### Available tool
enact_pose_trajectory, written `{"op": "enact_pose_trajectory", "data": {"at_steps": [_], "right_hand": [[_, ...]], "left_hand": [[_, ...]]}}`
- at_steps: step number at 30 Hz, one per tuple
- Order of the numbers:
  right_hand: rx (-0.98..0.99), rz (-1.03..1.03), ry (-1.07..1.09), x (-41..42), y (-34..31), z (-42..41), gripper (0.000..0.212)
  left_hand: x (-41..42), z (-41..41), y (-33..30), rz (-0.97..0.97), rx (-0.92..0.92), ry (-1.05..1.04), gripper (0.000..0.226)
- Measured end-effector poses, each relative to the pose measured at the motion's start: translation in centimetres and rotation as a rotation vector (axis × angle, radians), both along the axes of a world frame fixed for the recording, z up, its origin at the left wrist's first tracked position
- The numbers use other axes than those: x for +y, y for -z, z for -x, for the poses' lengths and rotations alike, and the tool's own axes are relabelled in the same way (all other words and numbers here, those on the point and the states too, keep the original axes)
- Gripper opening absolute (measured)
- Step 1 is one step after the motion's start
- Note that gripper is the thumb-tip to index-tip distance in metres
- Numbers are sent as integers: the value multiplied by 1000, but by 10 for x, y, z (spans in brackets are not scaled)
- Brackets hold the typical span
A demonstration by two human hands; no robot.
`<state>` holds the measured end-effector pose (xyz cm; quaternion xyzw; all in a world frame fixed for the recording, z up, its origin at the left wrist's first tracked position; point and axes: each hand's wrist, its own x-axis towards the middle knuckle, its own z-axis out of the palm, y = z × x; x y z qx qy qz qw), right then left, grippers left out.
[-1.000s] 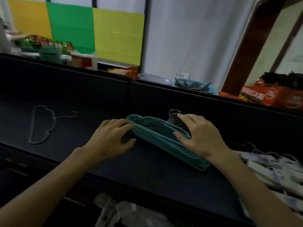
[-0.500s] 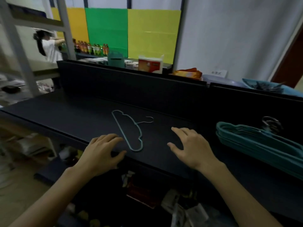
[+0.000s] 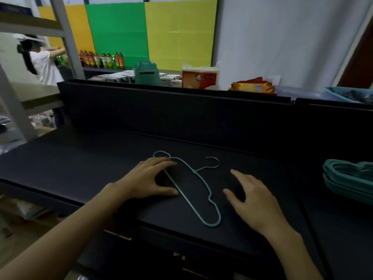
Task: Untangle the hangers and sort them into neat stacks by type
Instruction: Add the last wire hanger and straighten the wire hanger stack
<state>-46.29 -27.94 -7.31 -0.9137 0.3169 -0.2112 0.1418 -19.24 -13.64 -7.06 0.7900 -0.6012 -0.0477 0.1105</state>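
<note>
Teal hanger [image 3: 193, 190] lies diagonally, hook [image 3: 212, 162] pointing far-right.

On the table [image 3: 80, 158], the stack of hangers [image 3: 349, 180] lies right of the single hanger [image 3: 191, 190] (hands flank that one).

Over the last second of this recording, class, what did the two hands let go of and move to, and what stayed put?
Both hands released the stack of teal hangers and moved left to the single teal hanger. The left hand now rests its fingers on that hanger's frame; the right hand is spread open just right of it, not touching. The stack and the single hanger stayed where they lay on the black table.
</note>
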Motion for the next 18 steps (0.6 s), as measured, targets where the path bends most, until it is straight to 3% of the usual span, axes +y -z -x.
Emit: {"op": "enact_pose_trajectory", "data": {"at_steps": [10, 15, 18], "right_hand": [[184, 66, 273, 11, -1, -15, 65], [215, 93, 409, 45, -8, -27, 63], [200, 89, 477, 76, -12, -39, 62]], "left_hand": [[-53, -45, 0, -78, 36, 375, 97], [-57, -61, -5, -3, -85, 507, 88], [-53, -66, -1, 81, -184, 566, 98]]}}
